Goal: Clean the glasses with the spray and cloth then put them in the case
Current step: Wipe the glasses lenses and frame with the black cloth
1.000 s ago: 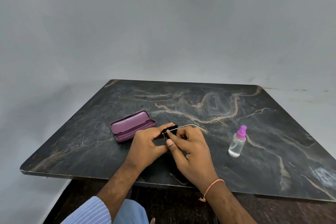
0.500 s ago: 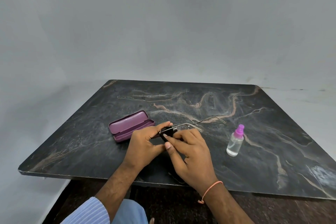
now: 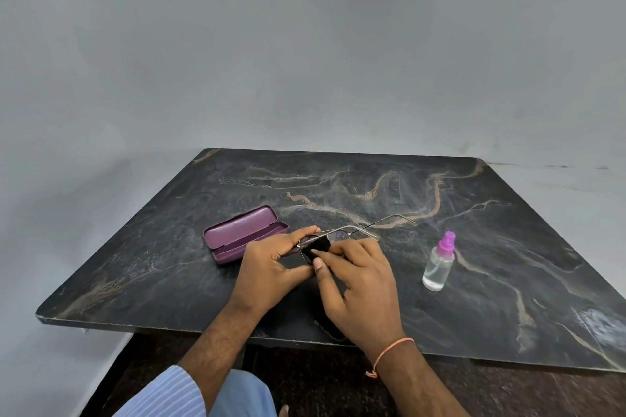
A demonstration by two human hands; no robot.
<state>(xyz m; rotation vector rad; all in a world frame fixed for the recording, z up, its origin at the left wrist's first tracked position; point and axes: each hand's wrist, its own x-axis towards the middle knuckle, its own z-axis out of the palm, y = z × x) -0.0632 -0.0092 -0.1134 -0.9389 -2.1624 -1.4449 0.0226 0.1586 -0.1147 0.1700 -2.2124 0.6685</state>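
Lens wiping, seen from the head camera; every place is given relative to the case [image 3: 246,234], which lies open on the dark marble-patterned table [image 3: 508,281] with its lid laid back.

The glasses [image 3: 342,234] are held above the table just to the right of the case, their thin metal temples unfolded and pointing away from the person (unfolded arms keep clear of the lens faces). The left hand [image 3: 271,267], nearest the case, is closed in a pinch on the frame's left end, index finger on top and thumb underneath; this steadies the frame at its rim, probably so that skin stays off the glass. The right hand [image 3: 359,284], one step farther right, is closed on the black cloth [image 3: 316,245], pressing a fold of it against the left lens with the thumb in front. The rest of the cloth seems to hang below the palm toward the near table edge, though it is hard to tell against the dark top.

The spray bottle [image 3: 437,264] stands upright well to the right of the case, beyond both hands, pink nozzle on, untouched; standing apart, it stays out of the rubbing strokes.

Judged stage: 1 lens is under the cloth, the other shows bare. The case waits open just beside the left hand, so that stowing should need only folding the 2 temples and a short move left.
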